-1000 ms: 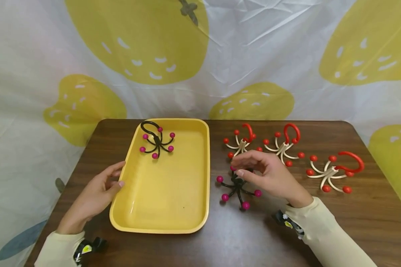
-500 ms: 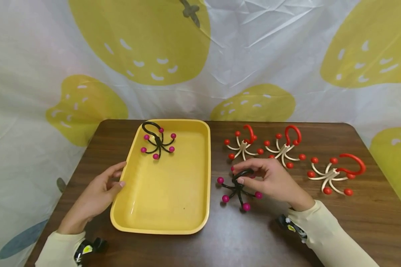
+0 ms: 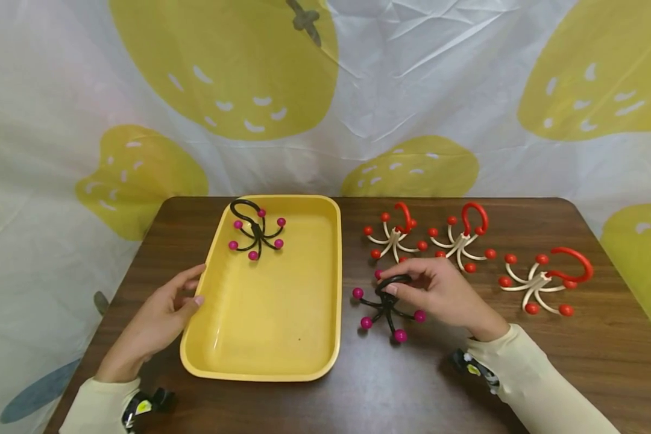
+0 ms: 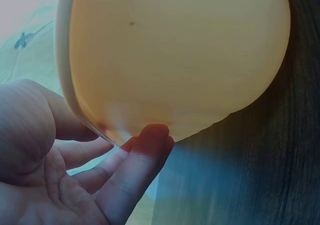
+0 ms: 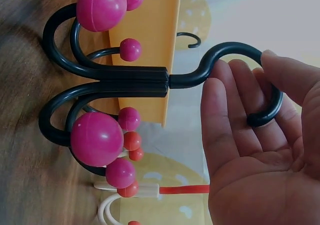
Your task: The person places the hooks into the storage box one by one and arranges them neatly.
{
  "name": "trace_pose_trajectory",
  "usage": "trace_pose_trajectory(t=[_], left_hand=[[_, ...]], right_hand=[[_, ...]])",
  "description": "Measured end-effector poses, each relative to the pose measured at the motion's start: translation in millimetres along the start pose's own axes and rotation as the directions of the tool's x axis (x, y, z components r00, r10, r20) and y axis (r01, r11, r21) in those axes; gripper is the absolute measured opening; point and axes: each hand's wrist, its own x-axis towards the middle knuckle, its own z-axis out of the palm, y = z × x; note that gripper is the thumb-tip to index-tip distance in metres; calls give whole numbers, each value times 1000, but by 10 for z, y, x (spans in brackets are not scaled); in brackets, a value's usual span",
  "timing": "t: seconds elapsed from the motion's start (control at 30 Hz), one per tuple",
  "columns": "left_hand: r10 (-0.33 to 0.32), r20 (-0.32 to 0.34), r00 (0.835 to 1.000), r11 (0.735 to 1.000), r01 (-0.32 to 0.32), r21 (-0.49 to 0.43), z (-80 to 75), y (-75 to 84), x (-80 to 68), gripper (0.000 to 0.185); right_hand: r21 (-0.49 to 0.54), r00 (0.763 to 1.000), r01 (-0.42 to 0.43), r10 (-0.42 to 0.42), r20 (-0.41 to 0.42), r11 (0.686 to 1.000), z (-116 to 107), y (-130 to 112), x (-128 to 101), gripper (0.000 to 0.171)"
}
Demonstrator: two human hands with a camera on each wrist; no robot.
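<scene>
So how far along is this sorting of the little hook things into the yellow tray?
One black hook with pink balls already lies in the yellow tray. The right hand pinches the curl of the second black hook, which stands on the table beside the tray. The left hand touches the tray's edge. Three red-and-cream hooks sit untouched on the table.

A black hook hanger (image 3: pixel 386 304) with pink ball-tipped prongs stands on the table at centre frame, just right of the yellow tray (image 3: pixel 325 313), prongs down, its curved hook on top
</scene>
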Motion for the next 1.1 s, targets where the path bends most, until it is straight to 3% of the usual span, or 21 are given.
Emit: trace_pose_trajectory(t=[0.43,0.63,0.83,1.1], left_hand=[[10,-10,1000,1000,-10,1,-8,9,2,63],[21,16,1000,999,-20,-46,-28,-40,2,64],[55,5,998,996,-55,-63,-48,-106,20,62],[34,-2,999,990,-34,-136,-47,-148,34,57]], right_hand=[[12,1000,-26,26,-11,1000,-7,-19,83,17],[62,998,-64,65,-16,996,-31,-58,105,17],[85,999,-29,32,-34,996,-86,-120,148,17],[77,995,-12,20,-101,997,-180,-226,185,18]])
